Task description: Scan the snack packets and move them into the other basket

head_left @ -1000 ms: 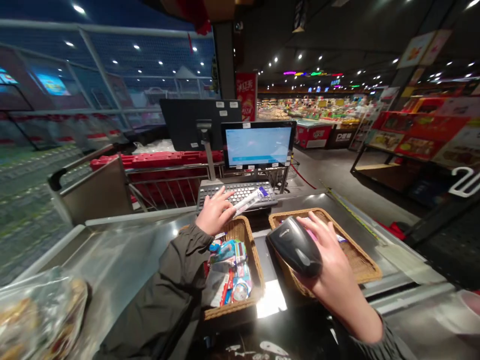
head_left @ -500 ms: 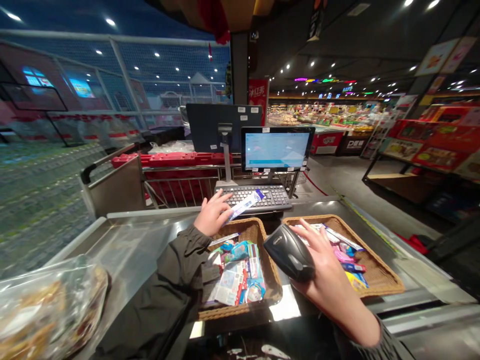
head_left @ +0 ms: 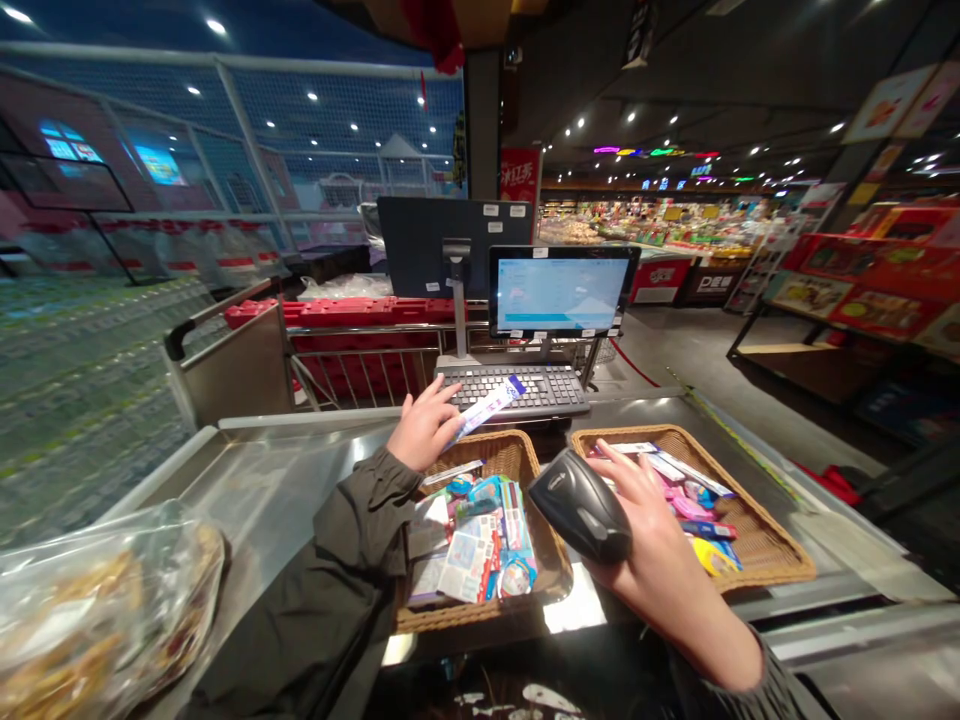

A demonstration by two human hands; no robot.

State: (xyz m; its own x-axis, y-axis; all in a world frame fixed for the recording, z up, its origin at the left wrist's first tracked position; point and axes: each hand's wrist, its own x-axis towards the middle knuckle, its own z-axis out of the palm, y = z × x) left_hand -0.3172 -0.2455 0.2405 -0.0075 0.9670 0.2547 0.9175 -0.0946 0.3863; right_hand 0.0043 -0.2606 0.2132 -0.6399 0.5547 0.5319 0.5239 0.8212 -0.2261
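My left hand (head_left: 422, 428) grips a long white and blue packet (head_left: 488, 405) and holds it above the keyboard (head_left: 517, 390), its fingers resting near the keys. My right hand (head_left: 645, 545) is closed on a black barcode scanner (head_left: 581, 503), held between two wicker baskets. The left basket (head_left: 517, 462) is full of small colourful packets. The right basket (head_left: 757, 540) holds several more packets. A lit till screen (head_left: 559, 292) stands behind the keyboard.
A steel checkout counter (head_left: 270, 480) runs left, with a clear bag of food (head_left: 97, 610) at its near left. Red shopping baskets (head_left: 337, 315) and a metal rail lie behind. A second monitor's back (head_left: 442, 245) faces me. Store shelves (head_left: 862, 290) stand at right.
The view has swung a little, so the baskets and till sit further right. My left hand has kept the packet at the keyboard and my right hand has kept the scanner.
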